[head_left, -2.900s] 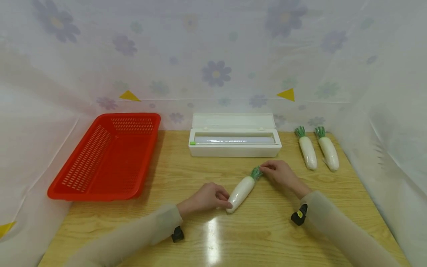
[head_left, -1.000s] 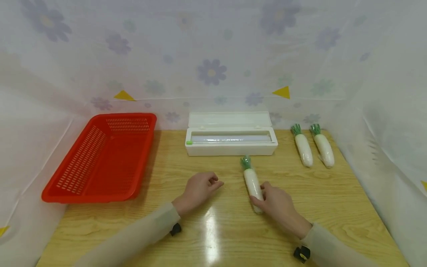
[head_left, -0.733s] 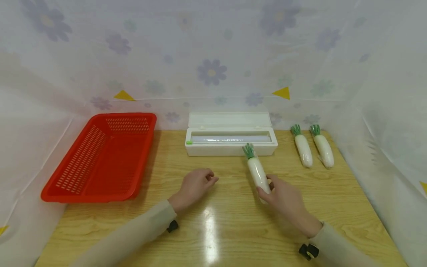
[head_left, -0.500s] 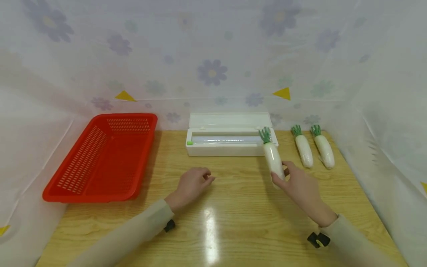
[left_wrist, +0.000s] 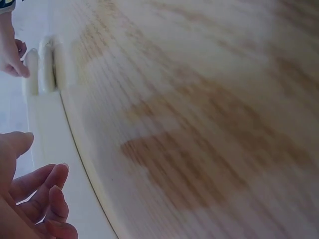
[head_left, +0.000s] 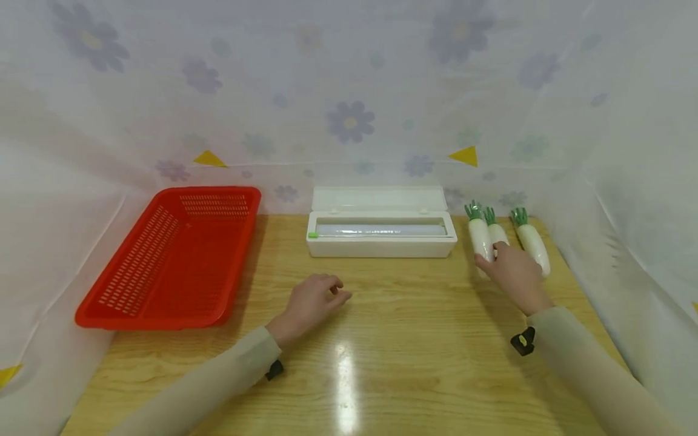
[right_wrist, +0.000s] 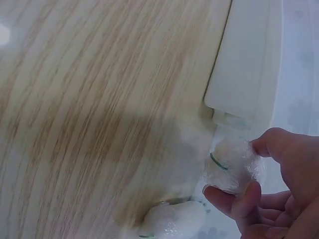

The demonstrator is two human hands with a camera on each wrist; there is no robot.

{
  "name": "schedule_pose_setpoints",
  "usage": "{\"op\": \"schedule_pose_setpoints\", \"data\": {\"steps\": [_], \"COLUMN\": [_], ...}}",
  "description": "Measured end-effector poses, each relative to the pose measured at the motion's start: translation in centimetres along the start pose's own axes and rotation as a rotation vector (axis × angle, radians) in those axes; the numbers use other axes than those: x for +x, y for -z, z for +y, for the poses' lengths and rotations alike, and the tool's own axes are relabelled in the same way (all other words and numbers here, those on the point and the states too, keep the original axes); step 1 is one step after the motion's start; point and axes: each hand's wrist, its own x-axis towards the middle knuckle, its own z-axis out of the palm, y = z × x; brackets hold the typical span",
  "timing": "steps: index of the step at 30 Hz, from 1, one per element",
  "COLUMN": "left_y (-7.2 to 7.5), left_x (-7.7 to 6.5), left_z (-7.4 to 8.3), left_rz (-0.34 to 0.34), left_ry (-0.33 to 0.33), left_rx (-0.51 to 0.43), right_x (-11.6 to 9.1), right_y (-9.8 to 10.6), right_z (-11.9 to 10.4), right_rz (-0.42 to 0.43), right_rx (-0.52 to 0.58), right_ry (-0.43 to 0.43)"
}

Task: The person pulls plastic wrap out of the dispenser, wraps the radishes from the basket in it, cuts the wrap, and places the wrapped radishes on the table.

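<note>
My right hand grips a white radish with green leaf stubs, wrapped in clear film. In the right wrist view, thumb and fingers pinch the film-wrapped end of that radish. Right beside it, partly behind the hand, is a second white radish. A third radish lies further right on the table. My left hand is over the middle of the table, fingers loosely bent and holding nothing; the left wrist view shows the same left hand with thumb and fingers apart.
A white cling film dispenser stands at the back, its lid raised and a roll inside. To the left is a red slotted plastic basket. A flowered white sheet hangs behind the wooden table.
From mid-table, the right hand has carried the wrapped radish up and right to beside the other two. The left hand let go of it earlier and drew back left.
</note>
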Motion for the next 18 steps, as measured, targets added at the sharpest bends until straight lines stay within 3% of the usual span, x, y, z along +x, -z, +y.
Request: {"op": "schedule_pose_setpoints", "data": {"steps": [6, 18], "left_y": [-0.3, -0.4], "left_x": [-0.1, 0.0], "left_z": [-0.3, -0.4], "left_rz": [0.009, 0.012], "left_ry": [-0.011, -0.011], "left_rx": [0.006, 0.027], "right_x": [1.6, 2.7], "right_y": [-1.3, -2.0], "right_z": [0.4, 0.4], "right_rz": [-0.024, -0.081], "right_rx": [-0.056, -0.031], "right_ry": [0.038, -0.042]}}
